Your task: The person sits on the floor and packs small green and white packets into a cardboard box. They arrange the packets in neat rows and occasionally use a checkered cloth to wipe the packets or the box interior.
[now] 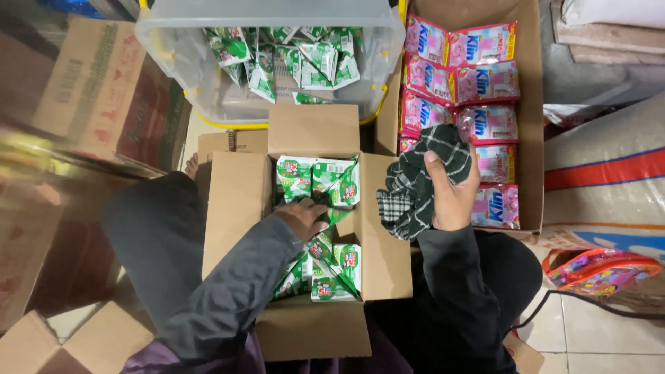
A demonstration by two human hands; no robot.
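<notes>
The left hand reached down into the open brown cardboard box at the centre of the frame. Its grip was curled onto the green-and-white triangular sachets packed inside; whether the fingers had closed around one sachet or only rested on the pile could not be told, as the back of the hand covered them.

The right hand, just right of the box, was closed around a bunched dark green and white checked cloth, which hung over the box's right flap.

The cardboard box held sachets in its upper and lower parts, and a little bare bottom showed near the hand. It was judged to be still largely full.

Above the box, at the upper centre of the frame, stood a clear plastic storage tub with yellow latches. More green-and-white triangular sachets of the same kind lay along its far side, with bare floor showing toward the near wall. The tub was judged to be partly filled only.

At the upper right, a second open brown carton held pink sachet strips laid in rows; neither hand touched them.

Further brown cartons lay at the left edge. A white woven sack with red and blue stripes occupied the right edge.
</notes>
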